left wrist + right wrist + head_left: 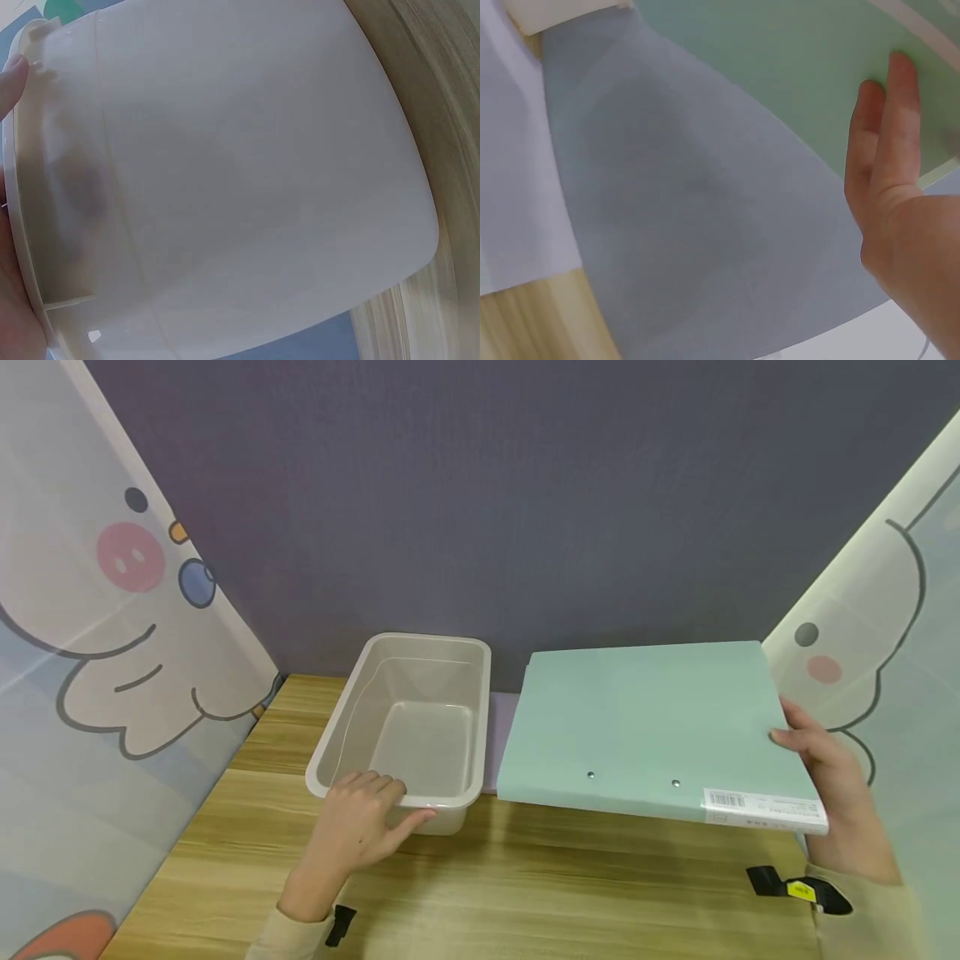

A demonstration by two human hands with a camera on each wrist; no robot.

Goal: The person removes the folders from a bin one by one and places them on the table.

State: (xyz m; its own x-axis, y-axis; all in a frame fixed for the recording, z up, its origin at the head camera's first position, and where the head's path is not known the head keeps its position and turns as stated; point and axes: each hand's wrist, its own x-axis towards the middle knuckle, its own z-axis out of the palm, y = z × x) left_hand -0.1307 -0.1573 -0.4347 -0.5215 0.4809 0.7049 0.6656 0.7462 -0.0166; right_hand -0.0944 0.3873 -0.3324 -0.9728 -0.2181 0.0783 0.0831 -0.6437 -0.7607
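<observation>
A pale beige plastic bin (480,727) stands on the wood-grain table, and nothing shows inside it. My left hand (360,818) grips its near rim, fingers over the edge and thumb outside; the left wrist view is filled by the bin's outer wall (255,165). At the right, my right hand (832,768) holds a mint-green file folder (652,727) by its right edge, thumb on top. The folder is raised and tilted, its spine with a barcode label towards me. From below, fingers (900,127) lie against its underside. A flat lavender item (497,735) lies partly hidden beneath it.
The wood-grain table (525,893) runs up to a dark grey back wall (480,510). Light side panels with cartoon animals stand at left (97,677) and right (862,610). Black straps are on both wrists.
</observation>
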